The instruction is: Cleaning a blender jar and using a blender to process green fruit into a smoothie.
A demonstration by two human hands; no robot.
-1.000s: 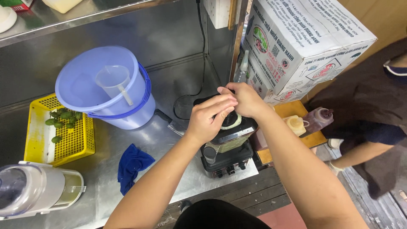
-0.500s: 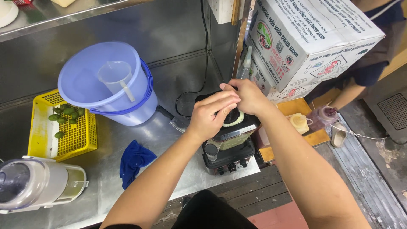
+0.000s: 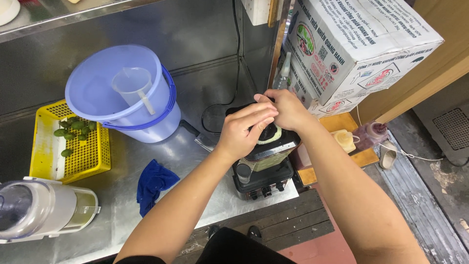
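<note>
Near counter's front edge, left hand (image 3: 243, 131) and right hand (image 3: 286, 108) grasp blender (image 3: 262, 164) lid (pale green inside) — seating it; next, firm downward press

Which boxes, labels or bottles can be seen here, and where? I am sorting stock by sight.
Cardboard box: upper right, beside the blender; white, with red and green round emblems and dark print.
Second box: underneath it, same white printed card, mostly hidden.
Squeeze bottles: on the wooden board at right; one pale yellow, one dark purple, no label visible.
</note>
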